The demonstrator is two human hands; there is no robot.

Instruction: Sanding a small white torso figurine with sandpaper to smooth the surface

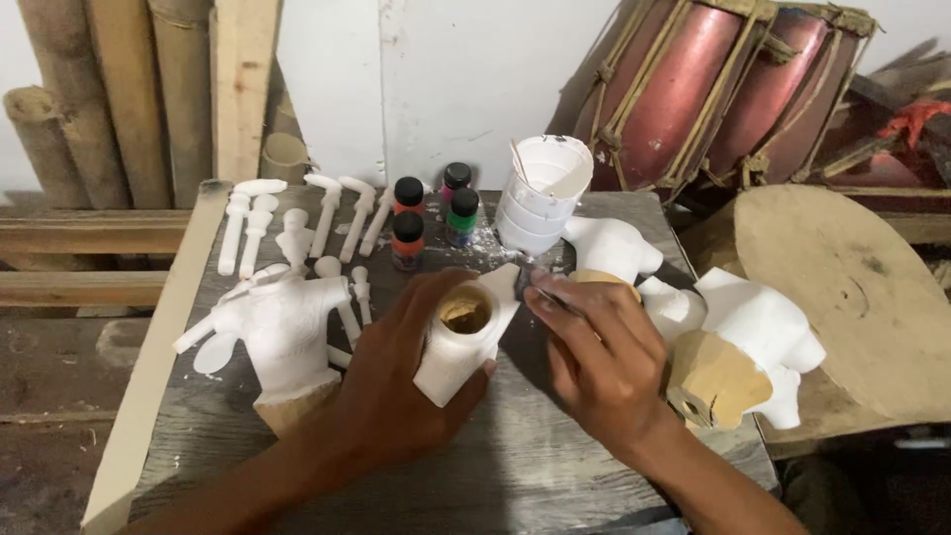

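The right hand (594, 357) hides the tool it pinches, and both forearms run off the bottom edge.

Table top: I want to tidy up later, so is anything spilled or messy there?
Yes: white splatter marks the grey table around the paint bottles and stacked white cups, which lean to one side.

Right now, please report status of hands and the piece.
Left hand grips white carved piece. Right hand holds thin tool at its top edge. Paint bottles stand behind, apart.

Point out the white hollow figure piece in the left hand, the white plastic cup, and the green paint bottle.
white hollow figure piece (451, 362), head view, lower side wall
white plastic cup (540, 203), head view, outer wall
green paint bottle (461, 230), head view, its body
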